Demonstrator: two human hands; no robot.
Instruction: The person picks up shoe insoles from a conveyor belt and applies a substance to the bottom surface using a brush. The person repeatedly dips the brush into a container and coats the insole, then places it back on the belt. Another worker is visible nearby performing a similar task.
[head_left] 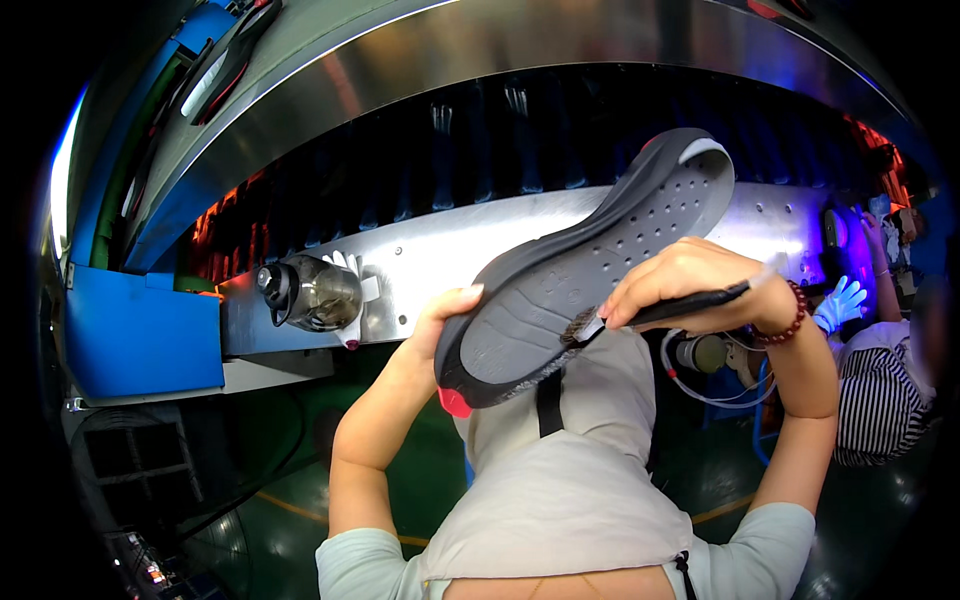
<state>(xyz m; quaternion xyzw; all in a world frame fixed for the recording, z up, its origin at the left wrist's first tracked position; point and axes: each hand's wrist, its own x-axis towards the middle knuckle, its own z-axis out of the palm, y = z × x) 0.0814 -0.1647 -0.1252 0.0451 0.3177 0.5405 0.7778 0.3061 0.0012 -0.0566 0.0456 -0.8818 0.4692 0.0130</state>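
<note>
A grey and black shoe sole (545, 290) is held up at a slant in front of me, its hollow inner face showing. Small holes dot its heel half, and a pink-red tip marks the toe. My left hand (442, 318) grips the sole's left edge near the toe, thumb on the rim. In my right hand (695, 275) is a black-handled brush (690, 303); its dark bristles meet the sole's right edge at the forefoot.
Behind the sole runs a shiny metal ledge (440, 250) before a dark slatted opening. A dark clear bottle (325, 292) stands on it at left, beside a white glove (352, 328). A blue machine housing (140, 335) borders the left. At right is another person in striped clothing (880, 400).
</note>
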